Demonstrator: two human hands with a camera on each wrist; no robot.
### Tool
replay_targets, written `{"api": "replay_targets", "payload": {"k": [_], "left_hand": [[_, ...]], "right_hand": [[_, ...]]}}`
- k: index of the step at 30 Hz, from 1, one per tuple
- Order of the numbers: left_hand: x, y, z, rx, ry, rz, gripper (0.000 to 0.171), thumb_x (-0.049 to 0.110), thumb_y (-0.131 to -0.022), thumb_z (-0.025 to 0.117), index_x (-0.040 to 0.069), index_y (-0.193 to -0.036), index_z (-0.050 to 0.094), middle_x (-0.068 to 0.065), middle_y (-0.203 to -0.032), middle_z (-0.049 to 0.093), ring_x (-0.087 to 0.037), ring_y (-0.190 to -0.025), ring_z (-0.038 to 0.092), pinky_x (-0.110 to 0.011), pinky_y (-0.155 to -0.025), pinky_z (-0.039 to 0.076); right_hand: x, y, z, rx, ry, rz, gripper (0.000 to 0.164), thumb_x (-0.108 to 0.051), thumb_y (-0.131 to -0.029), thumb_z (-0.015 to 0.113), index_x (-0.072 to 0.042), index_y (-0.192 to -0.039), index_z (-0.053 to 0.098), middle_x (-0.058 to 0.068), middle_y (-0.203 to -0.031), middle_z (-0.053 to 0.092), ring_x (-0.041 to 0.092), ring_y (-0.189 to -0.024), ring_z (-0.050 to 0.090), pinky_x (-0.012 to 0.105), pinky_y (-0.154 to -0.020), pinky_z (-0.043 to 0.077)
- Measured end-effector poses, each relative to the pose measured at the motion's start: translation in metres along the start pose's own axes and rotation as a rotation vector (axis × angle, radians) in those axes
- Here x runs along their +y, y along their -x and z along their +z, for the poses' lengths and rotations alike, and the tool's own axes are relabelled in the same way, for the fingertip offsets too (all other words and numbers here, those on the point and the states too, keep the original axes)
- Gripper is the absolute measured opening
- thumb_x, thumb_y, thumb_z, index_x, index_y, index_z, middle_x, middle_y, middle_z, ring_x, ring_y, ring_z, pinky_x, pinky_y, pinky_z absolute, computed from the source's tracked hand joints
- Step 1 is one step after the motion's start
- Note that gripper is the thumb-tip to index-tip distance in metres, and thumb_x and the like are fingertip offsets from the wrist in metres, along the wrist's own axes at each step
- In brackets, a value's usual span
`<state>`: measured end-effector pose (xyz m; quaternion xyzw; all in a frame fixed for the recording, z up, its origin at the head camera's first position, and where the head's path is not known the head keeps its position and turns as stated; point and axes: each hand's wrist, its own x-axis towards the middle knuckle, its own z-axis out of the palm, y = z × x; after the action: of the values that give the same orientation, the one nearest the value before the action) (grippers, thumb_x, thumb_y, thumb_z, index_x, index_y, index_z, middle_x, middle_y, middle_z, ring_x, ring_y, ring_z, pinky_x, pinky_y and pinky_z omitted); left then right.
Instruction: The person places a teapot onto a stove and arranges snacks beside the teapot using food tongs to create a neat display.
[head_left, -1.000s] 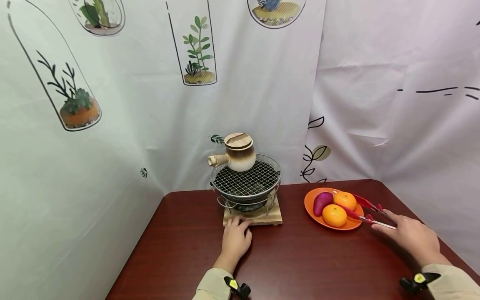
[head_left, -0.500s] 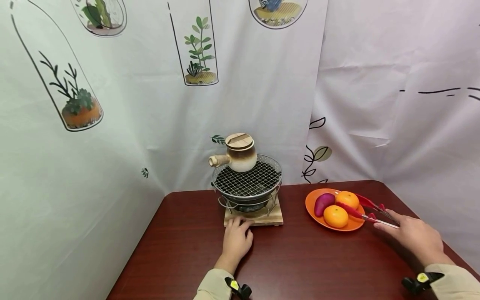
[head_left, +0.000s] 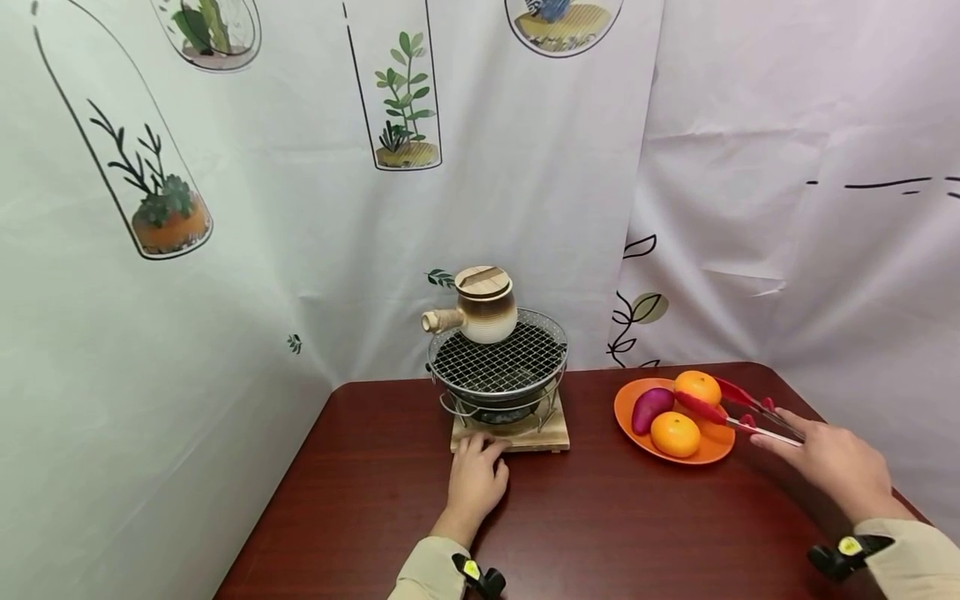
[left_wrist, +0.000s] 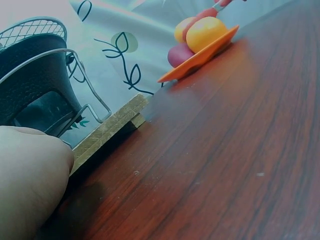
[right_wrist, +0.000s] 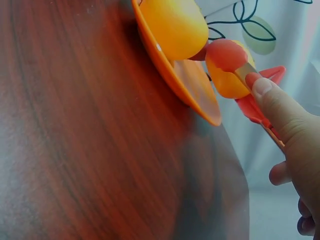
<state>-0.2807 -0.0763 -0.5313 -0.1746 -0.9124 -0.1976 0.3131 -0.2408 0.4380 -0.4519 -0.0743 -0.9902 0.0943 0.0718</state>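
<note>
My right hand [head_left: 836, 467] grips red-tipped tongs [head_left: 765, 431] at the right. Between the tong tips is the far mandarin [head_left: 697, 387], over the back of an orange plate [head_left: 716, 447]. In the right wrist view that mandarin [right_wrist: 227, 84] shows beyond the plate's edge, with a red tip [right_wrist: 226, 55] against it. A nearer mandarin [head_left: 675, 434] and a purple sweet potato [head_left: 651, 410] lie on the plate. My left hand [head_left: 476, 483] rests with its fingers on the front edge of a wooden board [head_left: 553, 432]; the left wrist view hides its fingertips.
On the board stands a round stove with a wire grill [head_left: 498, 367]. A small lidded clay pot [head_left: 489, 321] sits toward the grill's back left, its handle [head_left: 442, 321] pointing left. Printed cloth [head_left: 562, 192] hangs behind the brown table [head_left: 600, 525].
The tongs and the far mandarin have risen slightly and moved back, away from the nearer mandarin. The left hand stays at the board. The head view has shifted a little.
</note>
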Motion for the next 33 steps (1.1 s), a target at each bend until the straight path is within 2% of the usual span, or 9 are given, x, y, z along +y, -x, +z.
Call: {"api": "replay_targets", "payload": {"k": [5,11,16,23,33], "left_hand": [[0.001,-0.001,-0.001,-0.009,-0.004,-0.004,0.03,0.011,-0.082,0.065,0.02,-0.108,0.078,-0.006,-0.108,0.065,-0.03,-0.099,0.057,-0.05,-0.088,0.048],[0.001,-0.001,-0.001,-0.02,-0.028,-0.001,0.027,0.015,-0.082,0.072,0.021,-0.108,0.077,-0.005,-0.109,0.064,-0.029,-0.099,0.057,-0.049,-0.088,0.048],[0.001,0.0,-0.001,-0.037,-0.072,0.02,0.028,0.021,-0.081,0.075,0.022,-0.109,0.076,-0.005,-0.11,0.064,-0.029,-0.1,0.057,-0.049,-0.088,0.048],[0.0,0.001,0.0,-0.023,-0.119,0.063,0.03,0.023,-0.08,0.074,0.021,-0.109,0.075,-0.006,-0.108,0.063,-0.03,-0.099,0.057,-0.048,-0.086,0.048],[0.003,0.002,-0.002,-0.05,-0.15,0.063,0.032,0.026,-0.08,0.073,0.02,-0.112,0.074,-0.006,-0.111,0.062,-0.03,-0.1,0.056,-0.05,-0.09,0.047]], "right_hand": [[-0.002,-0.003,-0.005,0.003,-0.004,-0.003,0.105,-0.084,-0.082,0.05,0.0,-0.145,0.046,0.044,-0.119,0.053,0.052,-0.087,0.054,0.053,-0.053,0.045],[-0.007,-0.005,-0.012,0.027,-0.018,-0.038,0.101,-0.081,-0.083,0.052,-0.003,-0.146,0.046,0.043,-0.122,0.053,0.053,-0.09,0.055,0.052,-0.051,0.044],[-0.012,-0.01,-0.019,0.052,-0.024,-0.067,0.1,-0.081,-0.083,0.053,-0.005,-0.147,0.047,0.042,-0.124,0.053,0.054,-0.092,0.055,0.053,-0.053,0.044],[-0.024,-0.017,-0.03,0.073,-0.027,-0.075,0.1,-0.082,-0.081,0.053,-0.008,-0.148,0.048,0.041,-0.121,0.055,0.051,-0.088,0.056,0.052,-0.053,0.044],[-0.037,-0.022,-0.041,0.113,-0.028,-0.123,0.097,-0.082,-0.081,0.054,-0.011,-0.147,0.051,0.04,-0.122,0.056,0.051,-0.089,0.058,0.051,-0.051,0.043]]}}
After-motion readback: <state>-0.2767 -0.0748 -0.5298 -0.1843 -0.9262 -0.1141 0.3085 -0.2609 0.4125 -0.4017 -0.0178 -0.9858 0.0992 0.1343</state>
